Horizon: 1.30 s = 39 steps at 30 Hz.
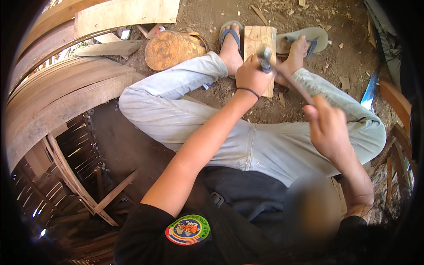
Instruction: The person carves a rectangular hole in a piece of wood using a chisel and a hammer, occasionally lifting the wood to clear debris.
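My left hand (252, 78) is closed round an upright tool with a dark round grip, apparently a chisel (265, 66), over a pale wooden block (259, 37). Its lower end is hidden by my hand. In my right hand (329, 126) is the handle of a hammer (295, 85), slanting up and left. The hammer's head is smeared by motion and lies close to the top of the chisel. The block rests on the dirt ground between my feet, partly covered by my left hand.
A rusty orange can (167, 51) lies on its side left of my foot. Stacked boards (66, 92) fill the left side. Wood chips and scraps (344, 82) litter the dirt. A blue-and-white blade-like strip (370, 92) and timber (396, 104) are at the right.
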{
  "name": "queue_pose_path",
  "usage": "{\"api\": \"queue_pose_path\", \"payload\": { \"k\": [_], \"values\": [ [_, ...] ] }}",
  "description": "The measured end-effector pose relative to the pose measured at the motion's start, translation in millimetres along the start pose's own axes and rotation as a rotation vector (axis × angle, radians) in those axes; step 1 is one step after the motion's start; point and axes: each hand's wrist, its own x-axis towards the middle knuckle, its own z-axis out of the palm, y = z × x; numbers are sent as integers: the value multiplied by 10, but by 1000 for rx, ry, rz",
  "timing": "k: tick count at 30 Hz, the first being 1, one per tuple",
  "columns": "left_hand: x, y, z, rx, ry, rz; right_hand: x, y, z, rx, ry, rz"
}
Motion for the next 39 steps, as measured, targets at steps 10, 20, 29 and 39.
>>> {"api": "queue_pose_path", "payload": {
  "k": [10,20,29,39],
  "values": [
    [335,-582,-194,-373,11,-638,147,508,92,674,250,369],
    [353,-579,-273,-453,209,-482,238,761,221,483,274,366],
    [281,-488,-122,-427,212,-429,229,625,181,321,212,306],
    [210,-476,-111,-212,223,-295,262,631,198,313,249,272]
  ]
}}
